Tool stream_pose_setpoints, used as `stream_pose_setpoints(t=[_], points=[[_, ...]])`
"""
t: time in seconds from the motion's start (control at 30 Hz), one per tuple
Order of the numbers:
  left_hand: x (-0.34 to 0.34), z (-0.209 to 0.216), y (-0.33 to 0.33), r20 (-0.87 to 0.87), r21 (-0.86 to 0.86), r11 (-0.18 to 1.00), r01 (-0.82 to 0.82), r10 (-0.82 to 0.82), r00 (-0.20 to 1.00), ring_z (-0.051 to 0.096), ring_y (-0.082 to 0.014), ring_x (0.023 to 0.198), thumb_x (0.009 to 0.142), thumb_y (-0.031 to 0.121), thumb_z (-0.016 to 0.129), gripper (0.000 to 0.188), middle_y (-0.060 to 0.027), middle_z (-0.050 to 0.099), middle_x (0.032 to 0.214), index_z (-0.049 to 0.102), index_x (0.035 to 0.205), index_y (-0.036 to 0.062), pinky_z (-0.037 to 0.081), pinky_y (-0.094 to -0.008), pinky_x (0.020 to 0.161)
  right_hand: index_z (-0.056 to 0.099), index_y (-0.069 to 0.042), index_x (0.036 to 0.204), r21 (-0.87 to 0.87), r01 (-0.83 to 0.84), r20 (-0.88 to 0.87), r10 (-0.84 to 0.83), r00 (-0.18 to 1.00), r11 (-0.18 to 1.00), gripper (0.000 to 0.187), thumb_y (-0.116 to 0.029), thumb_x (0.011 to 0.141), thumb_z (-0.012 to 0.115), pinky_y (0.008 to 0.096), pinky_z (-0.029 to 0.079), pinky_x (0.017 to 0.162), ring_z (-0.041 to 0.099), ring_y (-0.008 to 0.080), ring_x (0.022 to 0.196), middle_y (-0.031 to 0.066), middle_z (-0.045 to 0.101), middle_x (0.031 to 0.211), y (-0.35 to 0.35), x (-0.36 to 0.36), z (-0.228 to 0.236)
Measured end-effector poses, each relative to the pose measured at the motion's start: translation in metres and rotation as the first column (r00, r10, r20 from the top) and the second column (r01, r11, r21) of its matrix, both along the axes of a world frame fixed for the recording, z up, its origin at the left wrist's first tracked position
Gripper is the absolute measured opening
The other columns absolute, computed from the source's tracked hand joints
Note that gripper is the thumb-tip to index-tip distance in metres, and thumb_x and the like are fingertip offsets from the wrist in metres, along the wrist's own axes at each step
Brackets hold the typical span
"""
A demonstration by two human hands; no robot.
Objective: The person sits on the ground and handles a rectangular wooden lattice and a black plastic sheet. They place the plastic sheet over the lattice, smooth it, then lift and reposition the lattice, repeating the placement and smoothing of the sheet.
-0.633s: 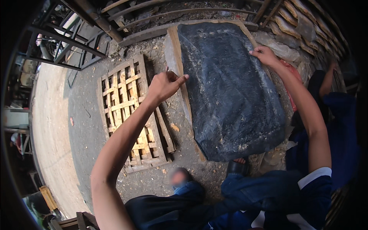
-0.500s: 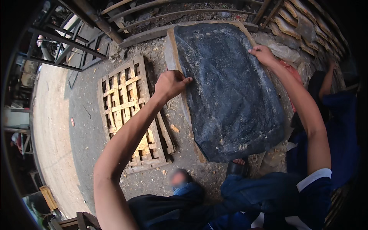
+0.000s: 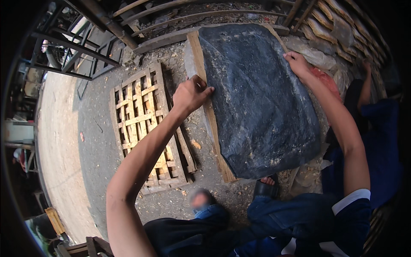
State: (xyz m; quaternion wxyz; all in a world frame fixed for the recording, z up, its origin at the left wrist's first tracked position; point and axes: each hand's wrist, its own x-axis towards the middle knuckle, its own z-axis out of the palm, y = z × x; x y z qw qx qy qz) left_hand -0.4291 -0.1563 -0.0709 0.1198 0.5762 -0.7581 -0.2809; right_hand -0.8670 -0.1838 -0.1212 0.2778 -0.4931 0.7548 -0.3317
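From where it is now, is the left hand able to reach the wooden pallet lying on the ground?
Probably yes. The left hand rests on the left edge of the dark slab, and the wooden pallet lies flat just to its left, below the forearm. Nothing stands between them; it would only need to lower.

Sunlit gritty concrete ground (image 3: pixel 96 128), wood chips scattered about. A slatted wooden pallet (image 3: pixel 141 128) lies flat on it. Dark metal railing (image 3: pixel 81 47) runs along the far-left edge.
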Motion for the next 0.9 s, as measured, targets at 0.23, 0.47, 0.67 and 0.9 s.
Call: stream_pose_setpoints(t=[0.23, 0.47, 0.67, 0.9], points=[[0.010, -0.004, -0.003, 0.003, 0.004, 1.000, -0.002, 0.002, 1.000, 0.073, -0.0298, 0.092, 0.090, 0.042, 0.077, 0.045, -0.0168, 0.074, 0.094, 0.063, 0.110, 0.0045, 0.055, -0.0409, 0.084, 0.072, -0.008, 0.111, -0.001, 0.023, 0.062, -0.023, 0.998, 1.000, 0.028, -0.033, 0.101, 0.064, 0.0341, 0.048, 0.084, 0.063, 0.0179, 0.087, 0.0056, 0.071, 0.093, -0.003, 0.004, 0.003], [0.014, -0.002, -0.004, -0.030, -0.024, 1.000, 0.007, -0.007, 1.000, 0.073, -0.0305, 0.086, 0.096, 0.035, 0.071, 0.033, -0.0175, 0.074, 0.091, 0.066, 0.110, 0.0054, 0.055, -0.0415, 0.079, 0.071, -0.005, 0.116, -0.116, 0.065, -0.236, -0.091, 0.967, 0.991, 0.028, -0.029, 0.103, 0.063, 0.0305, 0.049, 0.085, 0.065, 0.0164, 0.089, 0.0023, 0.071, 0.099, 0.004, -0.009, -0.008], [0.069, -0.020, -0.015, -0.071, -0.119, 0.992, -0.053, 0.044, 0.996, 0.072, -0.0383, 0.080, 0.098, 0.032, 0.065, 0.031, -0.0236, 0.073, 0.087, 0.073, 0.106, 0.0026, 0.054, -0.0442, 0.074, 0.072, -0.009, 0.118, -0.174, 0.046, -0.132, -0.069, 0.989, 0.984, 0.023, -0.023, 0.102, 0.061, 0.0308, 0.054, 0.078, 0.070, 0.0161, 0.088, 0.0057, 0.074, 0.102, 0.021, -0.073, -0.003], [0.162, -0.044, 0.001, 0.107, -0.108, 0.991, -0.082, 0.093, 0.990, 0.072, -0.0391, 0.078, 0.099, 0.030, 0.065, 0.028, -0.0243, 0.072, 0.086, 0.074, 0.106, 0.0042, 0.055, -0.0446, 0.071, 0.070, -0.006, 0.117, -0.070, 0.047, 0.076, -0.042, 0.996, 0.996, 0.020, -0.015, 0.103, 0.058, 0.0232, 0.049, 0.057, 0.064, 0.0065, 0.067, 0.0021, 0.072, 0.096, 0.038, -0.059, 0.009]])
